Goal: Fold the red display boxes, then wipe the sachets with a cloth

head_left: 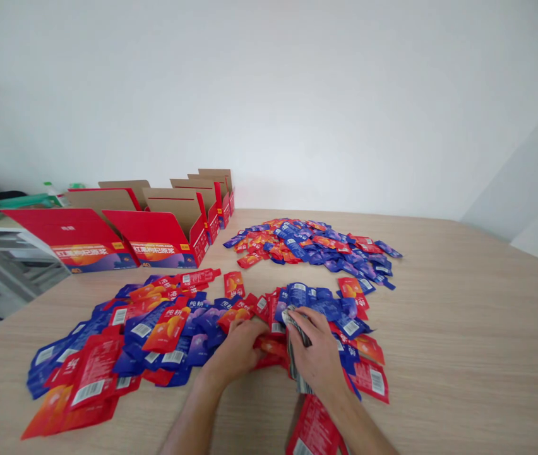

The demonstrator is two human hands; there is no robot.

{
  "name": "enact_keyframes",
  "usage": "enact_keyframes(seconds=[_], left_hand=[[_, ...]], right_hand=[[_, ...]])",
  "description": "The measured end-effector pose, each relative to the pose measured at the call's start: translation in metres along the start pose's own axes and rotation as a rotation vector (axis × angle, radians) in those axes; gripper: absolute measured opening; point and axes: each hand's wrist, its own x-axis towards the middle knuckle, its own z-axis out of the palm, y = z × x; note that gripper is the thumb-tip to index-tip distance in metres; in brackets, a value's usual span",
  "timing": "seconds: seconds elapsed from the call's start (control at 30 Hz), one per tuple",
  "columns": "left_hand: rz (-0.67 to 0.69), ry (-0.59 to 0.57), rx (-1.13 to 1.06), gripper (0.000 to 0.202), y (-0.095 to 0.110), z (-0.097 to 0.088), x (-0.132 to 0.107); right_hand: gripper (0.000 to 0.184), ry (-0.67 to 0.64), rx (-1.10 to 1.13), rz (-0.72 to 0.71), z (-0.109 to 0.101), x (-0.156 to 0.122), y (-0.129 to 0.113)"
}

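Note:
My left hand [242, 346] is closed on a red pouch [273, 345] near the table's front, its fingertips partly hidden among the other packets. Right beside it, my right hand [314, 346] grips a stack of pouches [301, 383] held on edge, their grey and dark sides showing. Blue pouches [328, 308] and red ones lie loosely around and behind both hands. A larger red pouch [315, 430] rests under my right forearm. To the left spreads a heap of red and blue pouches [167, 328] with fruit pictures and barcodes.
Several red printed cartons [155, 237] with raised flaps stand in rows at the back left. Another pile of red and blue pouches [311, 243] lies at the middle back, near the white wall [326, 107]. Wooden tabletop [477, 328] extends to the right.

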Motion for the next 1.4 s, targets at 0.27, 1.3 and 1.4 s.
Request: enact_keyframes(seconds=[0.27, 1.3, 1.4], left_hand=[[-0.185, 0.300, -0.674, 0.020, 0.014, -0.007, 0.008], [-0.063, 0.528, -0.835, 0.011, 0.014, 0.022, 0.019], [-0.106, 0.519, -0.996, 0.011, 0.020, 0.026, 0.017]], right_hand=[[0.023, 0.041, 0.017, 0.002, -0.004, 0.004, -0.009], [0.023, 0.073, 0.131, 0.092, -0.016, 0.006, -0.013], [0.023, -0.009, 0.187, 0.049, -0.011, 0.002, -0.020]])
